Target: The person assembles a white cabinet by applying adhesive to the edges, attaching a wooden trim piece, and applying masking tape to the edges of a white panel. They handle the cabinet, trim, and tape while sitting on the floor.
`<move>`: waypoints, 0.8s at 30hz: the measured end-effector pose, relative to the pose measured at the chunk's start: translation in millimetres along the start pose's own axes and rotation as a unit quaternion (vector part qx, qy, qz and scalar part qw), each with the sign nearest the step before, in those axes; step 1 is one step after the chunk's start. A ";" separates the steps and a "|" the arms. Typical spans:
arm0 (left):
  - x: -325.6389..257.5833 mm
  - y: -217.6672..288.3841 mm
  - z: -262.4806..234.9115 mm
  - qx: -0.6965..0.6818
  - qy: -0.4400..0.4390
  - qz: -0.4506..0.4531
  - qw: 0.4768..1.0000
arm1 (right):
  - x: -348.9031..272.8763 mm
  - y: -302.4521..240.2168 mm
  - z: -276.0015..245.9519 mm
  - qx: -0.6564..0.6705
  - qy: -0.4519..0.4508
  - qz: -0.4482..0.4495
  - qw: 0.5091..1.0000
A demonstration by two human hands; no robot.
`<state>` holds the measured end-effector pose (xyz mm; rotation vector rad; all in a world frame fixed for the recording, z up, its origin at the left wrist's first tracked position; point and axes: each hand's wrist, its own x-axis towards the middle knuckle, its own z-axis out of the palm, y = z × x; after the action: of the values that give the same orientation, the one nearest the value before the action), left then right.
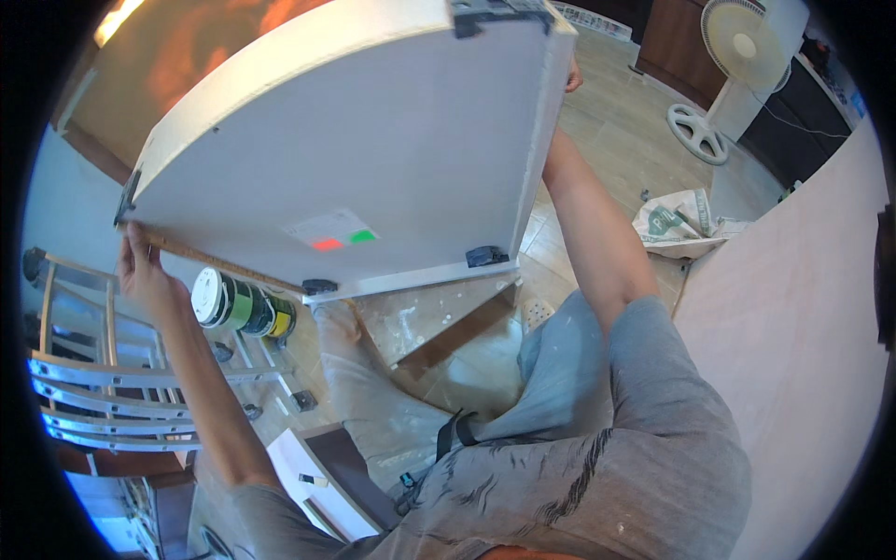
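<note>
Left grip point(149, 278) nearly closed on white panel point(373, 159)

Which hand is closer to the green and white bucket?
Left. The left hand is just beside the bucket, to its left, at the curved panel's lower-left corner. The right hand is much farther off, at the panel's right edge.

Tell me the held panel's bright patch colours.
Red-orange patch, green patch; best in the head view.

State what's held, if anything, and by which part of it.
A large pale panel: the left hand holds it at its left corner; the right hand is at its right edge, its grip mostly hidden.
</note>
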<state>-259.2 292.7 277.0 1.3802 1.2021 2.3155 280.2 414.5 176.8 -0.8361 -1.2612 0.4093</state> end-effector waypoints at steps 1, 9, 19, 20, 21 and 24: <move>-12.0 1.8 1.3 0.010 0.007 0.019 1.000 | -7.3 3.7 -7.0 0.018 -0.012 0.008 1.000; -58.7 21.9 9.9 0.054 0.052 0.015 0.997 | -19.7 22.8 -7.8 0.112 -0.073 0.032 0.990; -85.9 18.7 -35.8 0.097 0.064 -0.017 0.993 | -16.5 6.9 5.3 0.225 -0.135 0.138 0.955; -80.9 14.9 -43.2 0.095 0.047 -0.027 0.994 | -16.7 12.7 5.3 0.230 -0.140 0.139 0.953; -75.0 16.7 -49.1 0.097 0.032 -0.035 0.994 | -18.0 9.7 4.6 0.239 -0.147 0.140 0.950; -57.8 16.0 -42.1 0.141 -0.030 -0.055 0.988 | -22.0 22.6 -2.8 0.186 -0.042 0.040 0.981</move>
<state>-257.7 228.9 240.9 1.4147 1.5920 2.0763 280.3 413.1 145.1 -0.5563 -1.1823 0.7279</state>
